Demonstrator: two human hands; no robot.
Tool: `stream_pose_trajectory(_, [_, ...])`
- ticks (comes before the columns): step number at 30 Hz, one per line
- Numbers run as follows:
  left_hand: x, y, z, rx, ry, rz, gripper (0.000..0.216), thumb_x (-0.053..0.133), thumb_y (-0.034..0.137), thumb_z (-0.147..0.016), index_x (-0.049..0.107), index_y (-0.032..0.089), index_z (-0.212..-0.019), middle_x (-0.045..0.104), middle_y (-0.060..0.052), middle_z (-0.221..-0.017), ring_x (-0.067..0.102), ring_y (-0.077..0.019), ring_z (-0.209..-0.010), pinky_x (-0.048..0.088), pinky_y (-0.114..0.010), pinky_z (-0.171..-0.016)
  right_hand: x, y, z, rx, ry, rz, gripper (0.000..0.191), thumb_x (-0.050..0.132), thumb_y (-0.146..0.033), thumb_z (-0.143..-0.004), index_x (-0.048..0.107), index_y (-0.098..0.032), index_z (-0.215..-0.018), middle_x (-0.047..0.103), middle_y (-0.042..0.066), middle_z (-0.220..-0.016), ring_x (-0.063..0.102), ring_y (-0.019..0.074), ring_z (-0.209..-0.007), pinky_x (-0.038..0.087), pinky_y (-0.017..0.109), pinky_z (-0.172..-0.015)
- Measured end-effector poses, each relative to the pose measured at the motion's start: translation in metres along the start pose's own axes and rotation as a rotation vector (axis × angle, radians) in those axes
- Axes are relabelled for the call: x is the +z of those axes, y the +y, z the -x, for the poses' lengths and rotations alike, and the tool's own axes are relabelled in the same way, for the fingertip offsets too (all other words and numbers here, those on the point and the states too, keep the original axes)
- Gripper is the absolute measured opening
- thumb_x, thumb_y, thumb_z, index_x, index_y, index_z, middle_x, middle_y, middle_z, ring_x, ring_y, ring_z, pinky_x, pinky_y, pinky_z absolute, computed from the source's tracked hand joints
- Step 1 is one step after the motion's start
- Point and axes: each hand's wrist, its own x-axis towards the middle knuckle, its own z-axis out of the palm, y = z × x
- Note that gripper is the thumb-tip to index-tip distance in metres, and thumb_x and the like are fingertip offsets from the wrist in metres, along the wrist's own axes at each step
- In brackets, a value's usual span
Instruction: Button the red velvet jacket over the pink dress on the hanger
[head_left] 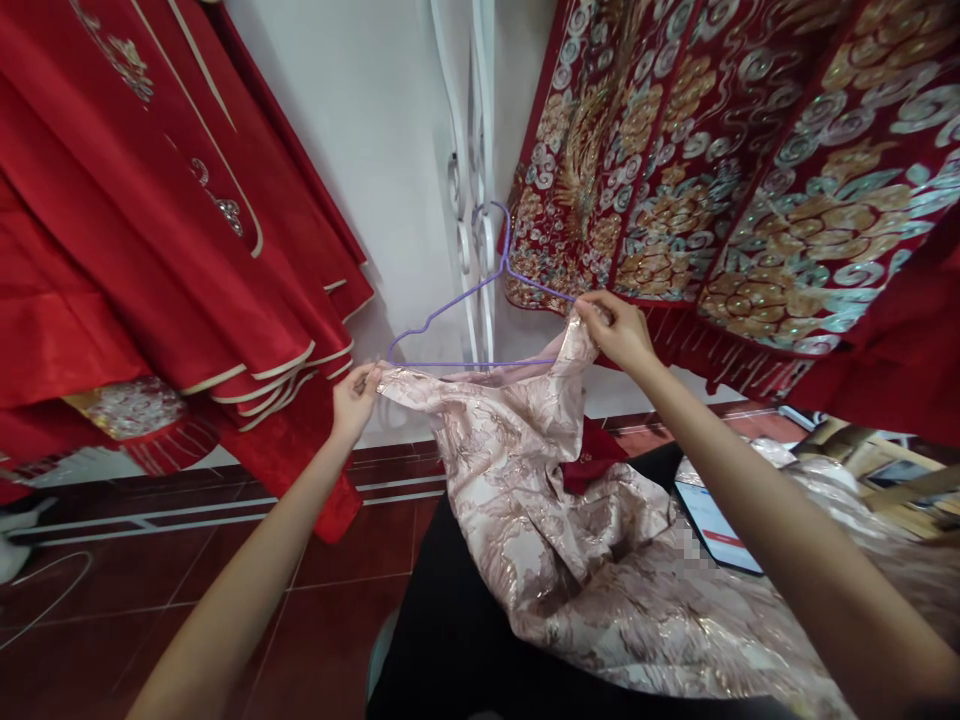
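Observation:
A pale pink brocade dress (pixel 495 450) with a shiny raised pattern lies across my lap, its top lifted up on a thin purple hanger (pixel 454 300). My left hand (pixel 356 400) pinches one shoulder of the dress at the hanger's left end. At the other end, my right hand (pixel 615 328) grips the second shoulder close to the hanger's arm. Between both hands the neckline is stretched, with the hanger's lower bar running just above it. The hook points upward in front of the white metal scrollwork. The dress's lower part spreads to the right under my right forearm.
Red garments with cream piping (pixel 225 200) hang at the left. A red garment with gold and silver embroidery (pixel 675 180) hangs at the right. A phone (pixel 716 525) rests on the dress fabric near my right forearm. Dark red tiles (pixel 337 610) cover the floor, and a white cable (pixel 71 570) lies at far left.

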Motion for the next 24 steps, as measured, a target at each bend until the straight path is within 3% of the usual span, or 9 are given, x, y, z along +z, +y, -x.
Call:
stream_pose_trajectory(10, [0.006, 0.019, -0.013, 0.044, -0.089, -0.016, 0.034, 0.074, 0.043, -0.068, 0.073, 0.016, -0.089, 0.072, -0.008, -0.096, 0.064, -0.0208, -0.093, 0.046, -0.031, -0.092, -0.002, 0.003, -0.001, -0.009, 0.014, 0.003, 0.028, 0.055, -0.045, -0.084, 0.069, -0.023, -0.093, 0.072, 0.003, -0.093, 0.065, 0.0215, -0.080, 0.047, 0.032, -0.076])
stream_pose_trajectory(15, [0.019, 0.038, -0.030, -0.027, -0.128, 0.094, 0.040, 0.075, 0.046, -0.065, 0.073, 0.017, -0.093, 0.072, -0.008, -0.098, 0.064, -0.0229, -0.095, 0.048, -0.035, -0.090, 0.002, 0.007, -0.002, 0.004, -0.020, -0.044, 0.030, 0.054, -0.047, -0.084, 0.068, -0.022, -0.093, 0.072, 0.003, -0.094, 0.064, 0.0213, -0.082, 0.047, 0.031, -0.074])
stream_pose_trajectory(21, [0.060, 0.091, -0.053, 0.009, -0.389, 0.053, 0.032, 0.082, 0.026, -0.058, 0.074, 0.012, -0.085, 0.072, -0.008, -0.090, 0.062, -0.0253, -0.098, 0.045, -0.031, -0.091, -0.005, 0.008, 0.001, 0.007, -0.153, -0.085, 0.030, 0.055, -0.046, -0.084, 0.069, -0.023, -0.096, 0.071, 0.003, -0.093, 0.064, 0.0210, -0.083, 0.047, 0.032, -0.076])
stream_pose_trajectory(24, [0.064, 0.093, -0.060, 0.007, -0.440, -0.023, 0.036, 0.084, 0.027, -0.054, 0.073, 0.011, -0.084, 0.072, -0.007, -0.087, 0.063, -0.0242, -0.093, 0.048, -0.031, -0.086, -0.019, 0.016, 0.003, 0.093, -0.230, -0.219, 0.030, 0.065, -0.045, -0.076, 0.068, -0.022, -0.096, 0.070, 0.003, -0.087, 0.064, 0.0199, -0.080, 0.049, 0.033, -0.075])
